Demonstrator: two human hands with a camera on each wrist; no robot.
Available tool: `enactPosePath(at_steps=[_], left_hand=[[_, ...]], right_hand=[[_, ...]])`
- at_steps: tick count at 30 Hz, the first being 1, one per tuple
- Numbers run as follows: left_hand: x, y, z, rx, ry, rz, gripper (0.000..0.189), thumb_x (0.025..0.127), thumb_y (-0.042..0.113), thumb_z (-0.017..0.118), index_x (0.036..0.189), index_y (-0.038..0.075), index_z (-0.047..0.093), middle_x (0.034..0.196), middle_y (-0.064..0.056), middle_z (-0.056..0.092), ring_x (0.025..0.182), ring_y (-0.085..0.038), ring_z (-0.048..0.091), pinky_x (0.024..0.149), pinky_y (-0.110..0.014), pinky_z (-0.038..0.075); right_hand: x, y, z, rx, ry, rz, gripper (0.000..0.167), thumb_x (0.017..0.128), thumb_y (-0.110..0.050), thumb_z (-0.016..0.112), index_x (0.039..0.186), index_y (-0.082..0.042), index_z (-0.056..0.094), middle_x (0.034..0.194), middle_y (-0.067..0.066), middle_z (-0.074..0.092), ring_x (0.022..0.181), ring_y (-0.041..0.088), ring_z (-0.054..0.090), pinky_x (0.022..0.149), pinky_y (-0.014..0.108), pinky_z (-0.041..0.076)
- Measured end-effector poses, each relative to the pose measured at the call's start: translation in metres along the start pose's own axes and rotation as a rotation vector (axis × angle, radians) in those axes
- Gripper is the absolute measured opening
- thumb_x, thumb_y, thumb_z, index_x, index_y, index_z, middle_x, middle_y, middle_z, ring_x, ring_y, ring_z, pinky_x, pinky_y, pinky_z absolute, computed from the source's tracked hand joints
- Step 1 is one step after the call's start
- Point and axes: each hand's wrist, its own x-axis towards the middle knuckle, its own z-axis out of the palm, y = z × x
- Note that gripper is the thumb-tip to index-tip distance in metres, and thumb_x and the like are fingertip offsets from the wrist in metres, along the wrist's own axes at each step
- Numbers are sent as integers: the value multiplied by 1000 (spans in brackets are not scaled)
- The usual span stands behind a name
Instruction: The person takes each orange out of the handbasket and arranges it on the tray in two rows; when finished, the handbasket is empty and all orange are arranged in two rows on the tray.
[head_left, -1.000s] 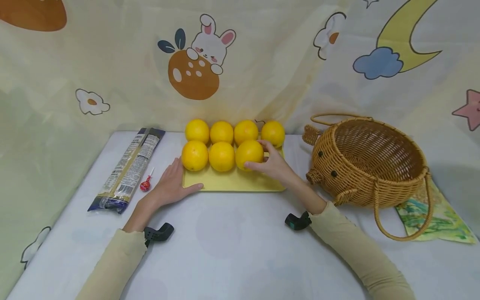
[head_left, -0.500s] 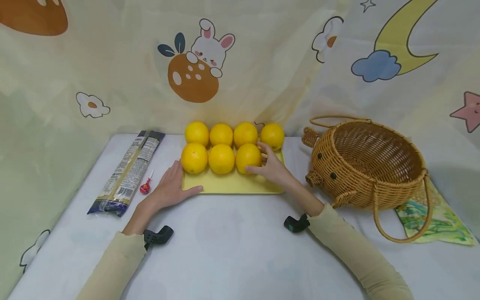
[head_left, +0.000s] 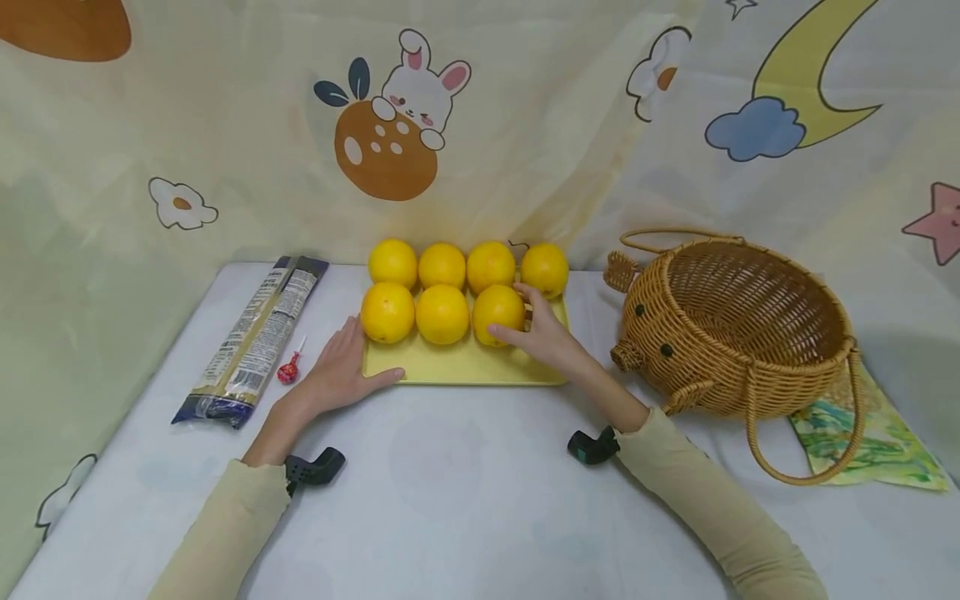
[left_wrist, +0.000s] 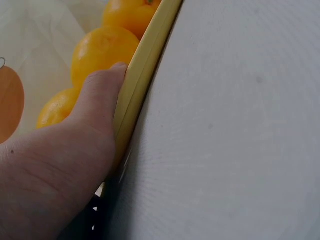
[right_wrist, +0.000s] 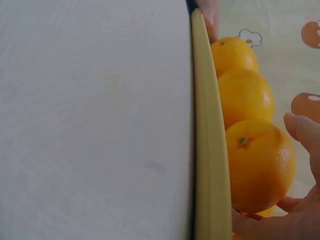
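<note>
A yellow tray (head_left: 457,367) bears oranges in two rows. My left hand (head_left: 339,367) rests at its front left corner, fingers extended along the left side and thumb on the front rim, as the left wrist view also shows. Around the front-row right orange (head_left: 498,314) my right hand (head_left: 546,332) is loosely spread, thumb in front and fingers on the right. In the right wrist view, a gap parts the thumb (right_wrist: 300,127) from this orange, while the other fingers stay close against its lower side. A middle orange (head_left: 442,314) and a left orange (head_left: 387,312) complete the front row.
A wicker pig-shaped basket (head_left: 727,333) with handles stands on the right, partly over a green-and-yellow printed sheet (head_left: 870,425). On the left lie a long plastic packet (head_left: 255,342) and a red lollipop (head_left: 288,368). A patterned cloth (head_left: 525,125) hangs behind the table.
The orange by my right hand has settled slightly lower, level with its front-row neighbours, and the right fingers have loosened around it. My left hand stays at the tray's corner.
</note>
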Motion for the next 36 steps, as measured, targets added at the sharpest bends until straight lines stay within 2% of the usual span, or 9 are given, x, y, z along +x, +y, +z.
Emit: enactPosePath(at_steps=[6,12,26,30,36], left_hand=[[1,-2,1,-5,7,2,118,82,70,58,155,9,-13,164,-17,-7,152,-37,-5,124,-55,2],[1,-1,1,2,6,1,119,82,69,59,155,9,-13,164,-18,-8,152,-37,-4,124,-55,2],[0,-2,2,15,7,-5,119,82,70,58,155,8,-13,163,-19,-8,152,-39,-4,124,-55,2],[0,-2,2,10,10,-1,119,82,69,58,155,7,-13,164,-19,-7,152,-39,-4,124,-56,3],[0,-1,2,9,12,7,118,82,69,58,155,8,-13,164,-19,-7,152,-38,-4,124,-56,2]], right_hand=[[0,-2,0,-41,24,-29,91,87,-39,71,153,-9,16,156,19,22,140,34,33,115,52,34],[-1,-1,0,-65,7,-37,92,88,-38,70,153,-6,14,156,20,22,139,35,34,116,52,33],[-4,1,4,88,-38,54,82,94,-43,59,155,-17,12,158,16,23,137,34,39,113,49,38],[-4,2,4,74,-41,67,81,94,-47,58,155,-20,11,159,16,21,142,34,34,116,50,34],[-4,3,3,28,-28,43,82,94,-49,56,155,-18,11,160,17,21,147,33,25,120,52,26]])
